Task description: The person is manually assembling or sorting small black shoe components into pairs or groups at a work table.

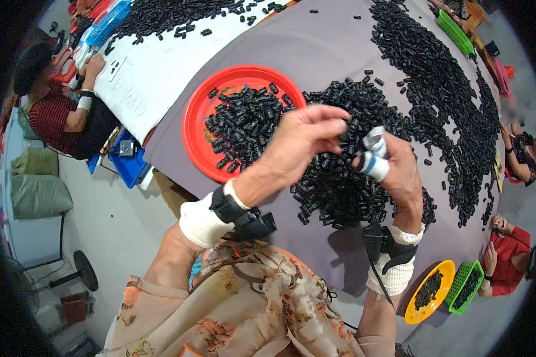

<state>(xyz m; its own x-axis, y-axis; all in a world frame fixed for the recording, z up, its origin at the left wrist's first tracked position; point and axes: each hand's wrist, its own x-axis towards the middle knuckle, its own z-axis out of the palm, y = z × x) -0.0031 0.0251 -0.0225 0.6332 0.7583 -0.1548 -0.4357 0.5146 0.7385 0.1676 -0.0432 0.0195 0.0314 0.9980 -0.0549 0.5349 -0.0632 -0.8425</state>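
Note:
My left hand [301, 146] is raised over the grey table [315, 53], its fingertips pinched on a small black plastic part [346, 138]. My right hand [396, 169], with white tape on two fingers, meets it at the same spot and also grips a small black part. Both hands hover above a heap of small black plastic parts [339, 184]. A round red tray [196, 119] holding more of the black parts lies just left of my left hand. Both wrists carry white bands with black devices.
A long band of black parts [441, 89] covers the table's right side. A yellow bowl [429, 291] and green basket [466, 285] with parts sit lower right. Other people sit at left [53, 113] and at right [509, 262]. A blue bin [128, 160] stands below the table.

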